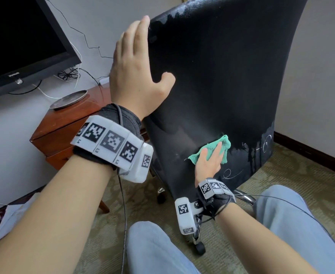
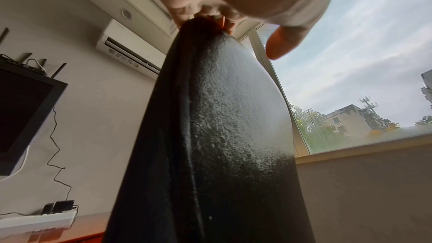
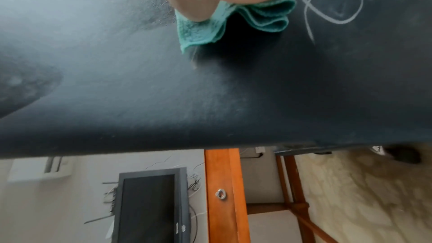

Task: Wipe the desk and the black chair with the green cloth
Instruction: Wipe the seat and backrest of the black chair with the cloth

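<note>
The green cloth lies bunched on the lower back of the black chair, pressed flat under the straight fingers of the right hand. White scribbles sit just beside it. Higher up, the left hand clasps the chair's edge. Left of the chair stands the desk, bearing a plate.
</note>
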